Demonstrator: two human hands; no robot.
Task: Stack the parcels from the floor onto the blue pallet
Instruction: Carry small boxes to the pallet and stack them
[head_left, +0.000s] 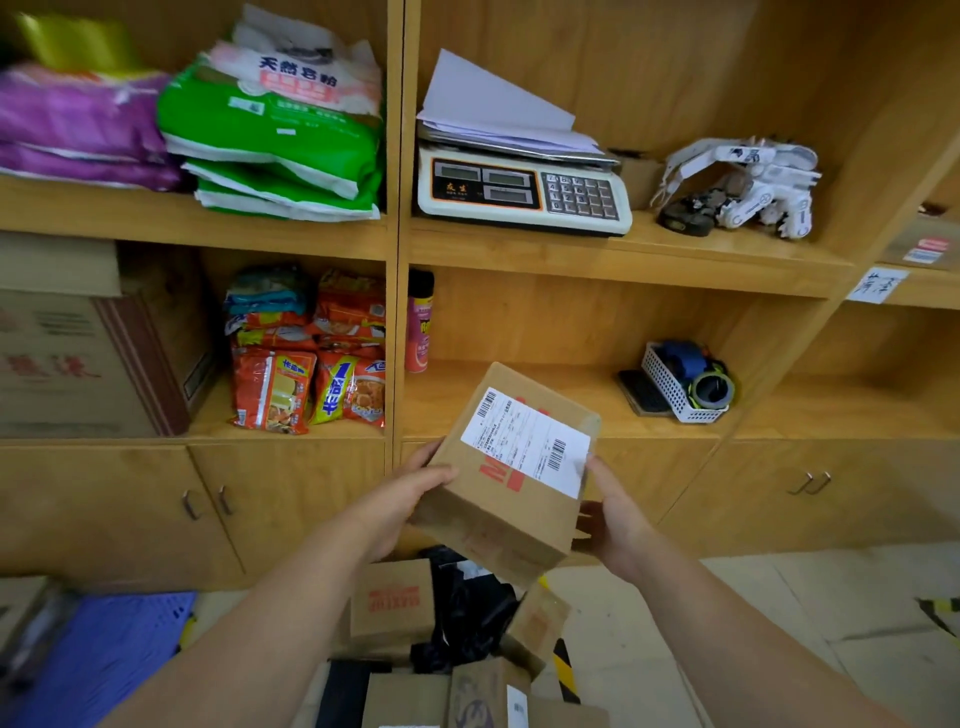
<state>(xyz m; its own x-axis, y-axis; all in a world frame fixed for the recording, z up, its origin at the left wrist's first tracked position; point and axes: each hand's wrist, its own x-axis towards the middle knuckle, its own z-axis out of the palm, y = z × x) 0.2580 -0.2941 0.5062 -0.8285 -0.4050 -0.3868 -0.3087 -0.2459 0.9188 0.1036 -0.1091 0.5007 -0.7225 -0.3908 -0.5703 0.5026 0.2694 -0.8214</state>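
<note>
- The left hand (410, 501) and the right hand (613, 512) hold a cardboard box (511, 467) between them at the centre of the frame, clear of the floor, one hand on each side wall; gripping from opposite sides likely keeps the load level while it is carried.
- The left hand's fingers curl over the box's near left edge; the right hand presses the right side with the thumb up by the white shipping label (527, 441). The box is tilted, label face upward.
- Below the box, at the lower centre, the remaining parcels (392, 597) lie in a loose heap on the floor, brown boxes mixed with a black plastic bag (467, 613), so much of the task seems still ahead.
- The blue pallet (104, 660) shows at the lower left, well apart from the held box; the carry probably needs a swing to the left and down.
- Behind, wooden shelves (395, 234) fill the upper frame, carrying a scale (524, 192) and packets of noodles (311, 364), none of them part of the job.
</note>
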